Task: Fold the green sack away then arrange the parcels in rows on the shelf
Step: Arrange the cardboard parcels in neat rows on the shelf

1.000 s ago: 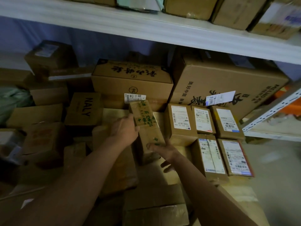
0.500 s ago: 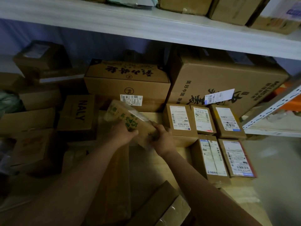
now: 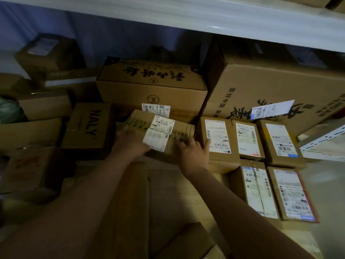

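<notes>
A brown parcel with green print [image 3: 182,128] and white labels lies label-up on the shelf, just left of a row of labelled parcels [image 3: 216,135]. My left hand [image 3: 130,143] holds its near left edge, fingers over the top. My right hand [image 3: 194,150] rests on its right end with fingers spread, thumb by the neighbouring parcel. Two more labelled parcels [image 3: 257,189] form a second row in front. A bit of the green sack [image 3: 7,111] shows at the far left edge.
A box marked NALY [image 3: 87,124] stands left of the parcel. Behind are a wide box [image 3: 153,85] and a large carton [image 3: 270,86]. Loose boxes [image 3: 31,167] crowd the left. The upper shelf board [image 3: 186,19] overhangs; a white rack upright [image 3: 321,139] is right.
The green-printed parcel was lifted, turned over between both hands, and now lies label-up beside the row. My right hand has loosened to spread fingers on it.
</notes>
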